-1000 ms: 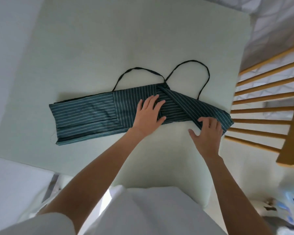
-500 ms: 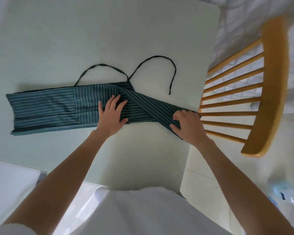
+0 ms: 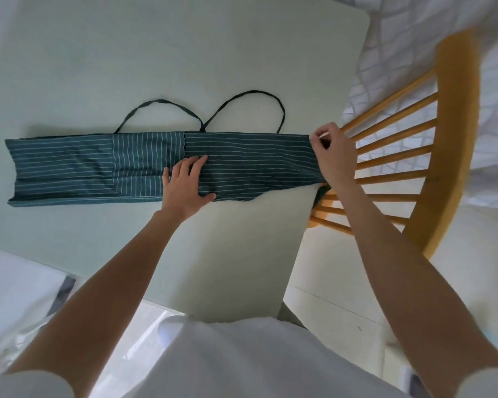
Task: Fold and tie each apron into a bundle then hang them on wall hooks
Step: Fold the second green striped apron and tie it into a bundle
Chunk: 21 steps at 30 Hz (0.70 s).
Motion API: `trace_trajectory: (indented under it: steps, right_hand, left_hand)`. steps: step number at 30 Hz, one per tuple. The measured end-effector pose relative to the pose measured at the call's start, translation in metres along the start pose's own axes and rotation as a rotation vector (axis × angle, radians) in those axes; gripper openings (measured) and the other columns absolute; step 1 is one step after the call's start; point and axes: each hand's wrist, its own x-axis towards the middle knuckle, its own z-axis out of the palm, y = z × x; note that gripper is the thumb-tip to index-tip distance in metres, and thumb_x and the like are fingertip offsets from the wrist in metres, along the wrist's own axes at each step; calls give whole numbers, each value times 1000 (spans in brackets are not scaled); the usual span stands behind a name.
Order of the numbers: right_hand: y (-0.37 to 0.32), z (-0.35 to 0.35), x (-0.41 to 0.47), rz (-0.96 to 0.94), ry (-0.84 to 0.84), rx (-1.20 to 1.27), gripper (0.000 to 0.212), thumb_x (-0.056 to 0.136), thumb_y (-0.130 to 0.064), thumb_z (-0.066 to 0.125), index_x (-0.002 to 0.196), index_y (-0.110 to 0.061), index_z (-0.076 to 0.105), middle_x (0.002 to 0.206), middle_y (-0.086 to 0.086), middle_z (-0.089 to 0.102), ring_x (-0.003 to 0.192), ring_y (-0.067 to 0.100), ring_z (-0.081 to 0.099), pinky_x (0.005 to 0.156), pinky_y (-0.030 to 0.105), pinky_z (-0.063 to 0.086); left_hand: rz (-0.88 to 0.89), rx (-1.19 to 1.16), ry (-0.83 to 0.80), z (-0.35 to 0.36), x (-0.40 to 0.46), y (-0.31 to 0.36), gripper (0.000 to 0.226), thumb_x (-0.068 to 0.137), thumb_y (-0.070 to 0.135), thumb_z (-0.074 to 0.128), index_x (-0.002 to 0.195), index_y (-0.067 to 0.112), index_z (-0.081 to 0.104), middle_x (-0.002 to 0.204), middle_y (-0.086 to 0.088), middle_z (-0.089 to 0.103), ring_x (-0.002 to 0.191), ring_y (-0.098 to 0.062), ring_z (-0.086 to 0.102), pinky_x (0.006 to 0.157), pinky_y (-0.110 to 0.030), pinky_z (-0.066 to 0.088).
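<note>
A dark green apron [image 3: 98, 168] with thin white stripes lies folded into one long band across the pale green table [image 3: 156, 53]. Its two dark straps [image 3: 253, 94] loop on the table just behind the band. My left hand [image 3: 187, 185] lies flat on the middle of the band, fingers straight, pressing it down. My right hand [image 3: 332, 155] grips the band's right end at the table's right edge, fingers curled over the cloth and pulling it out straight. A bit of fabric hangs off the edge under that hand.
A wooden spindle-back chair [image 3: 449, 139] stands right against the table's right side, its rails just behind my right hand. A white patterned fabric [image 3: 414, 30] fills the upper right. White objects lie low on the left by the table's near edge.
My right hand took hold of the slanted right part of the apron and swung it up and out, so the band now lies straight. My left hand stayed pressed on the middle.
</note>
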Motion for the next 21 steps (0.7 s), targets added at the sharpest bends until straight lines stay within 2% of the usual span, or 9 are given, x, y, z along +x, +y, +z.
trace_trajectory:
  steps: [3,6,8,10,12,14,18,21]
  right_hand:
    - [22,2,26,216,-75,193,37,92,-42,54,117,-15,53,111,1,64,97,12,59,78,20,41]
    - [46,7,13,391,-203,254,59,88,-56,53,129,-14,47,126,2,56,113,16,53,88,26,37]
    - [59,10,-2,401,-252,257,60,85,-58,56,124,-13,52,118,0,58,107,15,53,86,25,38]
    - [67,12,-13,347,-276,249,49,86,-51,58,115,-11,58,106,-2,60,99,14,55,81,23,39]
    - [67,12,-18,238,-219,250,31,92,-38,56,103,-9,59,96,0,62,92,17,59,74,16,42]
    - [57,10,-17,140,-119,226,23,97,-32,49,101,-10,54,92,-2,61,85,13,59,67,9,44]
    - [45,14,-4,77,24,-35,28,98,-38,43,107,-13,53,86,-1,61,75,11,58,66,24,50]
    - [61,25,-8,154,-48,-246,31,97,-43,43,105,-15,55,85,1,62,76,15,59,64,24,42]
  left_hand:
    - [25,26,7,-3,3,7,90,76,46,69,148,23,19,155,4,21,143,-20,14,115,-56,5]
    - [33,41,10,-2,11,18,85,82,59,55,149,23,16,157,5,14,145,-17,6,115,-54,2]
    - [14,59,-22,-1,16,25,91,80,68,50,150,22,13,158,2,8,145,-19,1,115,-54,1]
    - [-15,69,-79,1,21,31,99,77,72,50,150,22,7,158,-2,2,145,-21,-4,114,-55,0]
    - [-38,89,-139,4,24,33,105,74,74,52,151,22,2,159,-2,-3,145,-22,-8,115,-56,1]
    - [-50,95,-164,5,26,33,107,73,73,53,150,23,0,158,-1,-6,145,-21,-9,114,-57,1]
    - [-54,90,-163,5,25,32,108,72,72,56,150,24,-1,158,0,-8,145,-19,-10,114,-56,1]
    - [-54,88,-161,6,25,30,109,72,73,55,150,25,-2,158,1,-9,145,-19,-11,114,-56,1]
